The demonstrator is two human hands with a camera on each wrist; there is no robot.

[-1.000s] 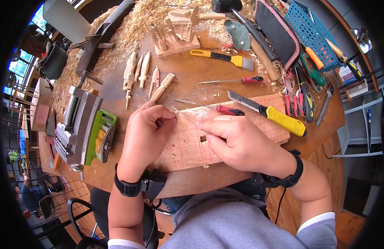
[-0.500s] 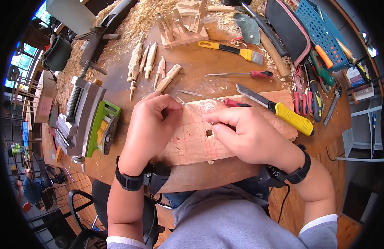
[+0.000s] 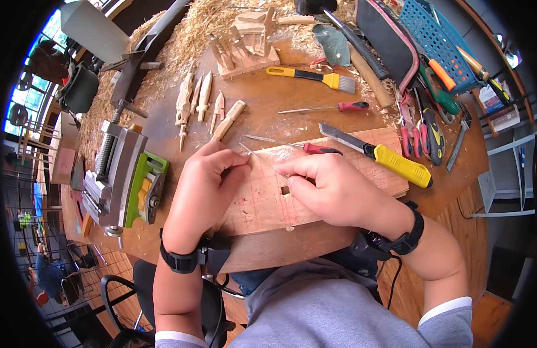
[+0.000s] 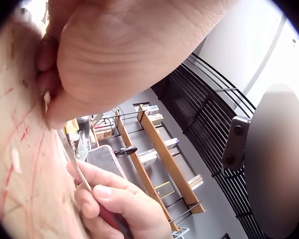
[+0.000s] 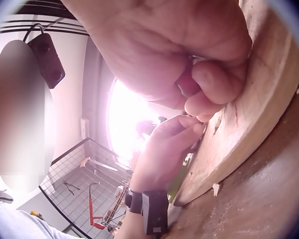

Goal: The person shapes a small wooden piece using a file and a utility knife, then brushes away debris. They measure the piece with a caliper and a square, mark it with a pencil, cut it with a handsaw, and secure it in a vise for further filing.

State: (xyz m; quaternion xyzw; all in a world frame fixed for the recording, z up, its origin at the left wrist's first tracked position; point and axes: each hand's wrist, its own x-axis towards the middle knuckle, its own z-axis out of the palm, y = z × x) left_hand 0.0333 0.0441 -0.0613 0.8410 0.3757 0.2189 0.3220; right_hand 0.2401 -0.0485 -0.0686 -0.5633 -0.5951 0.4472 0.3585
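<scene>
**Tool tip just beside bare fingertips**

Nearest, the right hand (image 3: 332, 194) has its fingers clamped on a slim metal tool (image 4: 70, 152), red handle (image 4: 112, 219) tucked in the palm; the shaft slants over the wooden board (image 3: 262, 191) towards the left hand (image 3: 207, 180), whose thumb and fingers are together, seemingly pinching a small pale piece (image 4: 47, 98) low over the board; a slip looks the chief hazard, since a hard push, or the piece turning in so slight a hold, could drive the tip into those fingertips; sideways force might also snap the piece.

Past the right hand, a yellow cutter (image 3: 399, 167) lies on the board, blade bared; a careless forward reach could meet its edge; near it rests a second red-handled tool (image 3: 321, 149), easily knocked; farther off, a brush (image 3: 312, 77) and carved wooden pieces (image 3: 203, 98) lie on the table (image 3: 262, 124).
</scene>
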